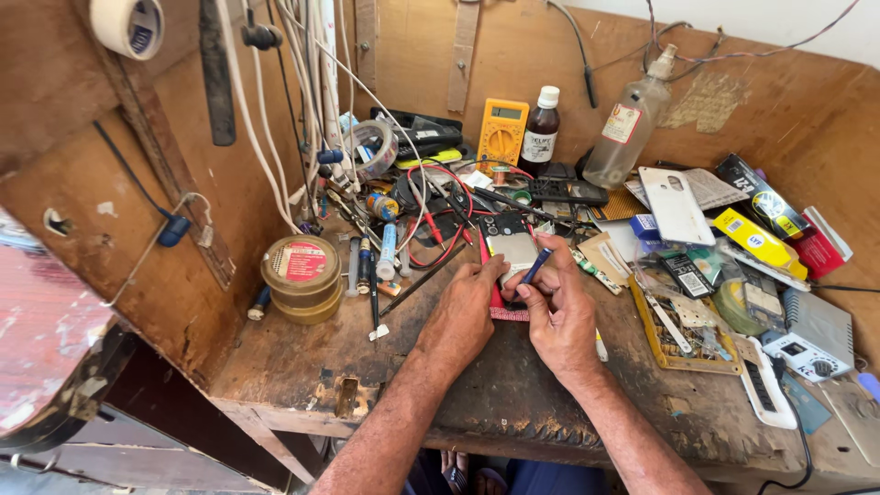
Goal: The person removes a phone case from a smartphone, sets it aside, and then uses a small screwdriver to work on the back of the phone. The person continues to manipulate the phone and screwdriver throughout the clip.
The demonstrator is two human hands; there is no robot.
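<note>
An opened phone point(510, 246), back cover off, lies face down at the middle of the wooden surface point(513, 403), its top end dark with a camera block and the rest a pale grey panel; it rests on a small red cloth point(510, 313). The left hand point(463, 316) lies over the phone's left edge, its grip closed against the side of the body with the thumb on the near corner. The right hand point(559, 316) has its grip pinched on a slim blue-handled tool point(536, 267), whose tip slants down toward the phone's right side. Open room is scarce: the only bare wood is the near strip under the forearms, up to the chipped near edge. To the left stand two stacked round gold tins point(301, 278) with a red label, close to the plywood side wall point(137, 229). At the far middle a yellow multimeter point(501, 131) stands beside a dark brown bottle point(541, 126) with a white cap and pale label, and a clear plastic bottle point(632, 119) bearing a red and white label leans to the right of them. On the right lie a white phone cover point(676, 205), a yellow box point(756, 240), a red box point(819, 249) and a yellow parts tray point(683, 328), packed closely together.
</note>
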